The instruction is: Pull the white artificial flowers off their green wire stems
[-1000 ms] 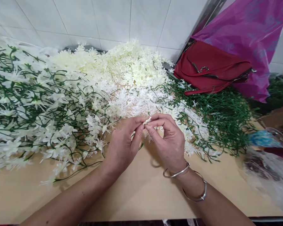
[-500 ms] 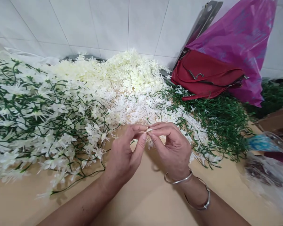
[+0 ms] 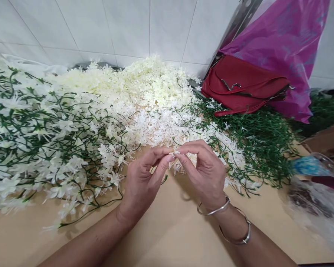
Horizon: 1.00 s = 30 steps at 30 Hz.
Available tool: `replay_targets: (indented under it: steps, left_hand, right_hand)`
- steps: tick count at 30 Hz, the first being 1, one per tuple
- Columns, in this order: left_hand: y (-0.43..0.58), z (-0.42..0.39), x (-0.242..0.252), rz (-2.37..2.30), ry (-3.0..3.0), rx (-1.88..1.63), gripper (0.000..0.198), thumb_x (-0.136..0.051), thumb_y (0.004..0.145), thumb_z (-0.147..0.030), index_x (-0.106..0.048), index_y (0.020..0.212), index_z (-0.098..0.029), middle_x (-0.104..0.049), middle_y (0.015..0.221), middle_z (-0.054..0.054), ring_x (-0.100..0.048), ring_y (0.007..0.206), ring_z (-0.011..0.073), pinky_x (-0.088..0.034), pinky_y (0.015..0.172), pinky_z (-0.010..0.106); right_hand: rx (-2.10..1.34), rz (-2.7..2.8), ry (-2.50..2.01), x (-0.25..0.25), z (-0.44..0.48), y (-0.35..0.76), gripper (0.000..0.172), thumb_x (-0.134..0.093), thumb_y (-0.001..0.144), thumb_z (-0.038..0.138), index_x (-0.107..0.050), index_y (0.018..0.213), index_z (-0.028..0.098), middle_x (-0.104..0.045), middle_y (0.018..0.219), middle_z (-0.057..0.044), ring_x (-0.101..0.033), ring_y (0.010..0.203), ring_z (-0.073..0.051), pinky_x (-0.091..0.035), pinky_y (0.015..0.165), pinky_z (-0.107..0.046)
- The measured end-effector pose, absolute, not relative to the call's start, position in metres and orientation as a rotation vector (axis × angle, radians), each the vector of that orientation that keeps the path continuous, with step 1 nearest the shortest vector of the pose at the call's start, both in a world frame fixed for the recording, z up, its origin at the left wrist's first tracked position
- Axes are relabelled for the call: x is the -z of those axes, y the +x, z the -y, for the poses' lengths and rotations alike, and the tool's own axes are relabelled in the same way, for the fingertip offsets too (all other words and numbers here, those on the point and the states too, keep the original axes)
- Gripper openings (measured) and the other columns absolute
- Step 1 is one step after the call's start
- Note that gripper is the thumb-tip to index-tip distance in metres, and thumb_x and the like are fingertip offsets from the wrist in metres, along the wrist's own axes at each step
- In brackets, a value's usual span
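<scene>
My left hand (image 3: 143,181) and my right hand (image 3: 204,172) meet fingertip to fingertip over the tan table (image 3: 161,237). Both pinch one small cream artificial flower (image 3: 174,152), mostly hidden by the fingers. A thin green stem (image 3: 164,180) pokes out below my left fingers. Just behind the hands lies a heap of loose white flower heads (image 3: 161,126). My right wrist wears two silver bangles (image 3: 214,211).
Finished green stems with white flowers (image 3: 44,137) cover the left. A cream petal pile (image 3: 144,81) sits by the tiled wall. Bare green stems (image 3: 256,141) lie right, below a red bag (image 3: 245,89) and purple plastic bag (image 3: 284,44). Clear plastic bags (image 3: 317,200) sit far right.
The hands stay together on the flower; the fingers have closed further over it, so less of it shows. The view shifted slightly.
</scene>
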<state>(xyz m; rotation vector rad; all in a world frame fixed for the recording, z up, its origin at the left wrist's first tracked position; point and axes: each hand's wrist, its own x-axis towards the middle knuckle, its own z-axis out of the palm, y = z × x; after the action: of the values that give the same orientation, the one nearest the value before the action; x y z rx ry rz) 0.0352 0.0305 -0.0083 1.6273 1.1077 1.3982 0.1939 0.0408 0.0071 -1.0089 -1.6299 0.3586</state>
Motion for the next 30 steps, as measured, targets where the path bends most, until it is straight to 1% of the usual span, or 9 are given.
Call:
replay_targets:
  steps: [3, 5, 8, 11, 15, 19, 24, 27, 30]
  left_hand:
    - [0.033, -0.034, 0.005, -1.151, 1.763, -1.431, 0.012, -0.065, 0.1, -0.025, -0.073, 0.108, -0.023, -0.079, 0.101, 0.003, -0.074, 0.091, 0.0156, -0.056, 0.084, 0.029]
    - [0.03, -0.036, 0.001, -1.195, 1.865, -1.44, 0.01, -0.064, 0.1, -0.023, -0.073, 0.104, -0.022, -0.079, 0.099, 0.003, -0.073, 0.089, 0.015, -0.055, 0.084, 0.028]
    - [0.028, -0.037, -0.004, -1.265, 1.897, -1.387, 0.008, -0.064, 0.099, -0.024, -0.071, 0.098, -0.021, -0.077, 0.091, 0.002, -0.071, 0.083, 0.0147, -0.054, 0.08, 0.027]
    - [0.026, -0.038, -0.003, -1.276, 1.748, -1.306, 0.013, -0.066, 0.098, -0.03, -0.071, 0.091, -0.02, -0.075, 0.083, 0.001, -0.068, 0.076, 0.0149, -0.053, 0.074, 0.026]
    - [0.026, -0.041, 0.001, -1.184, 1.519, -1.259, 0.02, -0.069, 0.096, -0.038, -0.071, 0.088, -0.019, -0.074, 0.08, 0.002, -0.066, 0.074, 0.0148, -0.052, 0.072, 0.026]
    - [0.026, -0.045, -0.002, -0.996, 1.246, -1.192, 0.028, -0.074, 0.091, -0.043, -0.07, 0.078, -0.018, -0.072, 0.074, 0.002, -0.066, 0.071, 0.0146, -0.054, 0.071, 0.026]
    - [0.026, -0.047, -0.004, -0.872, 1.05, -1.13, 0.032, -0.083, 0.082, -0.047, -0.072, 0.074, -0.018, -0.072, 0.068, 0.001, -0.069, 0.069, 0.0149, -0.057, 0.074, 0.028]
    - [0.027, -0.046, -0.004, -0.829, 0.959, -1.104, 0.033, -0.085, 0.08, -0.048, -0.074, 0.075, -0.018, -0.074, 0.072, 0.002, -0.072, 0.071, 0.015, -0.058, 0.076, 0.028]
    - [0.028, -0.045, -0.006, -0.773, 0.849, -1.062, 0.033, -0.088, 0.076, -0.049, -0.076, 0.077, -0.018, -0.076, 0.078, 0.002, -0.073, 0.071, 0.0143, -0.059, 0.078, 0.028]
  right_hand:
    - [-0.498, 1.583, -1.074, -0.006, -0.043, 0.195, 0.011, -0.072, 0.092, 0.015, -0.071, 0.087, 0.024, -0.071, 0.084, 0.002, -0.065, 0.081, -0.016, -0.051, 0.078, -0.032]
    - [-0.631, 1.545, -1.116, -0.005, -0.044, 0.195, 0.007, -0.072, 0.092, 0.02, -0.07, 0.086, 0.024, -0.07, 0.083, 0.001, -0.064, 0.079, -0.015, -0.051, 0.077, -0.032]
    - [-0.843, 1.466, -1.137, -0.005, -0.044, 0.194, 0.007, -0.073, 0.09, 0.026, -0.069, 0.086, 0.023, -0.071, 0.081, 0.001, -0.064, 0.076, -0.016, -0.051, 0.073, -0.031]
    - [-0.923, 1.425, -1.13, -0.006, -0.044, 0.193, 0.008, -0.075, 0.087, 0.028, -0.071, 0.085, 0.022, -0.073, 0.082, -0.001, -0.065, 0.076, -0.016, -0.053, 0.072, -0.031]
    - [-0.911, 1.453, -1.112, -0.006, -0.044, 0.192, 0.007, -0.075, 0.089, 0.029, -0.075, 0.093, 0.023, -0.075, 0.087, -0.002, -0.066, 0.079, -0.017, -0.054, 0.074, -0.031]
    - [-0.851, 1.559, -1.046, -0.006, -0.044, 0.194, 0.014, -0.073, 0.092, 0.024, -0.077, 0.105, 0.026, -0.075, 0.093, -0.002, -0.067, 0.085, -0.017, -0.055, 0.079, -0.032]
    - [-0.639, 1.73, -0.898, -0.008, -0.045, 0.199, 0.019, -0.071, 0.094, 0.014, -0.077, 0.105, 0.029, -0.075, 0.102, -0.002, -0.068, 0.1, -0.018, -0.055, 0.089, -0.035]
    - [-0.527, 1.776, -0.88, -0.01, -0.046, 0.203, 0.02, -0.07, 0.094, 0.012, -0.077, 0.1, 0.029, -0.076, 0.099, -0.002, -0.069, 0.098, -0.019, -0.056, 0.089, -0.038]
    - [-0.567, 1.754, -0.89, -0.011, -0.048, 0.205, 0.016, -0.07, 0.094, 0.015, -0.077, 0.096, 0.028, -0.076, 0.098, -0.003, -0.07, 0.099, -0.02, -0.057, 0.09, -0.04]
